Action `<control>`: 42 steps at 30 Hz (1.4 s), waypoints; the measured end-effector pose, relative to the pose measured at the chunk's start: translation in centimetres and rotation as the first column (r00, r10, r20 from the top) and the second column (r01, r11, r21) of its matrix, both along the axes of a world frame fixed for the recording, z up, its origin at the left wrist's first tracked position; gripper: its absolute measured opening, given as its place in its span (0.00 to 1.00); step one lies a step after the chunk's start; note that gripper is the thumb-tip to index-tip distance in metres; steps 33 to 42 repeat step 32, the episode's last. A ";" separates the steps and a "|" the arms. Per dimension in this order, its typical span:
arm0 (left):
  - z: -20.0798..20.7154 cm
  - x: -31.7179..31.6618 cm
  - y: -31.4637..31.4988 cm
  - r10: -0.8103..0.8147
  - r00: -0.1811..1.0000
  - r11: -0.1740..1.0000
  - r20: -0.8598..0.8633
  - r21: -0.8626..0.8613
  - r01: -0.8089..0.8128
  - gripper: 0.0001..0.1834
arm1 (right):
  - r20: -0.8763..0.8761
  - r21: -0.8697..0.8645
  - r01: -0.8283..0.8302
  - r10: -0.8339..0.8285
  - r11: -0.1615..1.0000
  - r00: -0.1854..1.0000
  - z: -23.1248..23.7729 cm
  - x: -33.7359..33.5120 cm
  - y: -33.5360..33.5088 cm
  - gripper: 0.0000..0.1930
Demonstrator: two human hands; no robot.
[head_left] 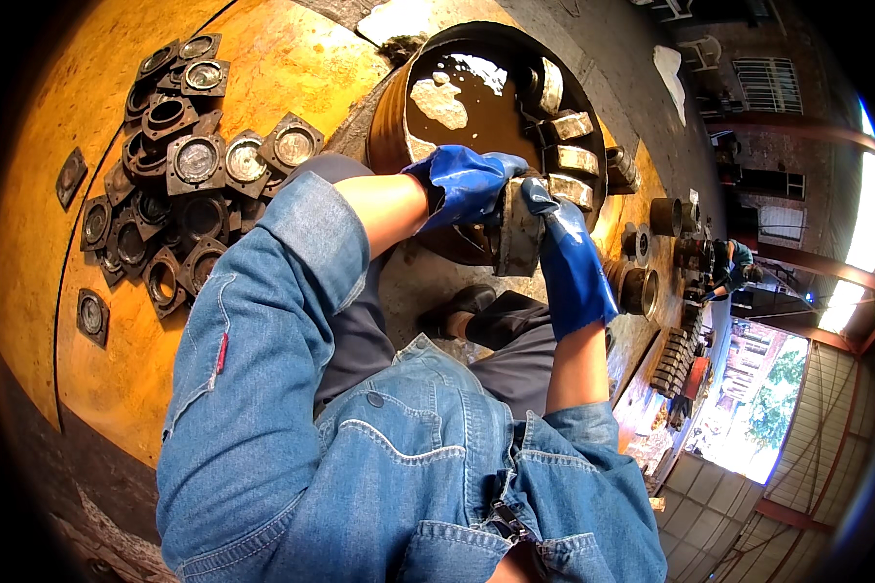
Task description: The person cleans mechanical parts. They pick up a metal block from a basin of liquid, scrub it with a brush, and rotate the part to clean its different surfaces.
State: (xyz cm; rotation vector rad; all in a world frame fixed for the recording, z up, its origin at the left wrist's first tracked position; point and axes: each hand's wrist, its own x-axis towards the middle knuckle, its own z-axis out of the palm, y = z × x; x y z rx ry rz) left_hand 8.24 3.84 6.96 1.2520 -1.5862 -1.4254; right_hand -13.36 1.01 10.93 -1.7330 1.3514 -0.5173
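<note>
A dark, square-edged metal part is held over the near rim of a round metal tub. My left hand, in a blue rubber glove, grips its upper left side. On the other side my right hand, gloved the same way, has its fingers closed round the part's upper edge. Brown liquid fills the tub, with pale foam patches floating on it. Several blocky metal parts stand along the tub's right inner wall, partly out of the liquid. The held part's far face is hidden.
Many square metal flanges with round openings lie heaped on the yellow, stained floor plate to the left. Metal rings stand right of the tub. Farther right are a row of dark parts and another person bending over.
</note>
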 end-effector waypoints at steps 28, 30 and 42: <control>-12.1 -1.7 -5.4 0.478 0.618 0.766 -0.624 0.640 0.054 0.28 | -0.036 0.061 0.110 -0.108 0.992 0.993 1.2 -5.2 2.1 0.32; -12.9 -1.5 -4.9 0.463 0.706 0.749 -0.537 0.662 0.012 0.32 | -0.041 -0.046 0.199 -0.201 0.979 0.979 -2.8 -3.7 1.5 0.32; -12.2 -2.9 -5.5 0.442 0.776 0.732 -0.451 0.682 -0.021 0.36 | 0.031 -0.079 0.196 -0.194 0.977 0.980 -3.3 -4.9 1.8 0.33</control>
